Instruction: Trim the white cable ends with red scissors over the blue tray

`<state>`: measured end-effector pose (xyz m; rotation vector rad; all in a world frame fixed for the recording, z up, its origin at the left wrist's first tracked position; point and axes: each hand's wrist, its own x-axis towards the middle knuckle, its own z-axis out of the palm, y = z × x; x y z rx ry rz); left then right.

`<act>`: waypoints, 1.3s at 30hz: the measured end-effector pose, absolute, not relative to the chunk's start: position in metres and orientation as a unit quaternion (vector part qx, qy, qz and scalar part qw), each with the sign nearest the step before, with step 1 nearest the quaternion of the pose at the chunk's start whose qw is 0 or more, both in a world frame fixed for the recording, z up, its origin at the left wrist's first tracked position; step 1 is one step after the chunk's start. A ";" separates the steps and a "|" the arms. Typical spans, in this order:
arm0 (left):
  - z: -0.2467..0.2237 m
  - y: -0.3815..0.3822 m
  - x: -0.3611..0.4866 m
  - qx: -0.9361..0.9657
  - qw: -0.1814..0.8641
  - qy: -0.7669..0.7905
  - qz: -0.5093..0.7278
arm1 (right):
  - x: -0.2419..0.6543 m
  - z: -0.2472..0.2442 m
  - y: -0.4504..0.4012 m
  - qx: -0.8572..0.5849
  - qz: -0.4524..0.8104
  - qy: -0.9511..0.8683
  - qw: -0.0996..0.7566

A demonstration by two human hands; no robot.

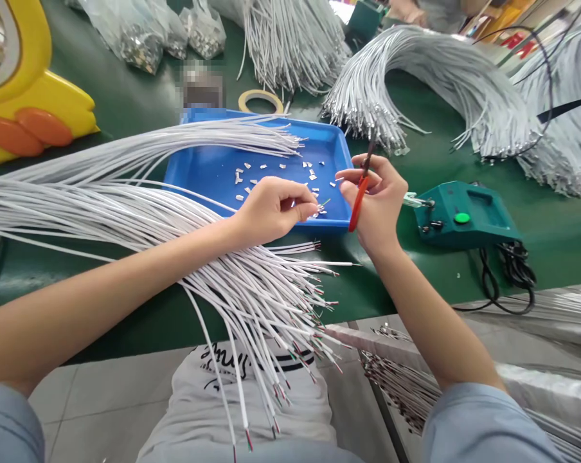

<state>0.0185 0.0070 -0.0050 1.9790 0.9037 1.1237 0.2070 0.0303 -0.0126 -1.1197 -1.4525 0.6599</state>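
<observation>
My left hand (278,209) pinches the end of a white cable over the front part of a blue tray (344,154); thin coloured wires poke out past its fingertips. On the right, my right hand (380,199) has scissors with red handles (359,202) hooked in it, blades pointing up and away. Its fingertips are at the tray's right side, near a small white piece. Small silvery-white scraps (312,173) are scattered in the tray. One bundle of white cables (213,138) lies across the tray; another bundle (271,289) spreads under my left forearm over the table edge.
A green device (468,215) with a black cord stands at right. Grey cable bundles (430,58) and a yellow tape roll (260,101) lie behind the tray. Bags of small parts (143,38) and a yellow duck-shaped object (27,83) are at the left back. More cables hang below right.
</observation>
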 end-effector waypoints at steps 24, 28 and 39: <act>0.058 -0.028 0.008 0.899 -0.101 0.202 0.376 | 0.231 -0.025 0.048 -0.552 0.289 -0.547 0.559; 0.063 -0.033 0.008 0.899 -0.115 0.208 0.367 | 0.227 -0.015 0.043 -0.539 0.294 -0.536 0.580; 0.080 -0.054 0.013 0.981 0.073 0.128 0.123 | 0.220 -0.006 0.045 -0.549 0.293 -0.513 0.591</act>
